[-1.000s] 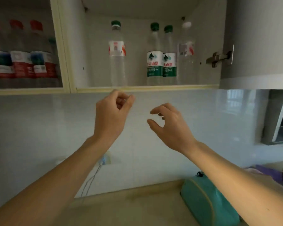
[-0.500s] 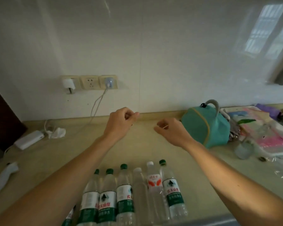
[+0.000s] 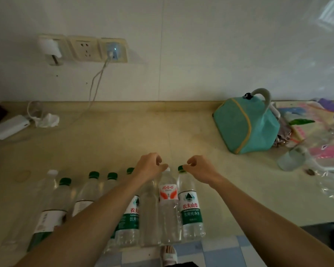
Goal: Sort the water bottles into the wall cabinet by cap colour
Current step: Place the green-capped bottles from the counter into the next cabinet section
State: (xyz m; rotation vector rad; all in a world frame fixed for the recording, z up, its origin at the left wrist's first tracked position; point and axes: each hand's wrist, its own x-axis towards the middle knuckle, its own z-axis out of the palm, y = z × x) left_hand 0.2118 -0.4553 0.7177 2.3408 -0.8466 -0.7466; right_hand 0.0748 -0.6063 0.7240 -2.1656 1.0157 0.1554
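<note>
Open countertop (image 3: 123,135) behind the bottle row (image 3: 168,209); teal bag (image 3: 245,128) far right.

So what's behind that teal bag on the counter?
Behind the teal bag only the counter's raised back edge and the white wall show. A grey handle arches over it. Whatever lies directly behind its body is hidden.

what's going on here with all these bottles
A person stands at a beige countertop with a row of clear plastic water bottles along its front edge. The left hand reaches the white-capped bottle with the red label, and the right hand the green-capped bottle with the green label. Neither bottle is lifted yet.
</note>
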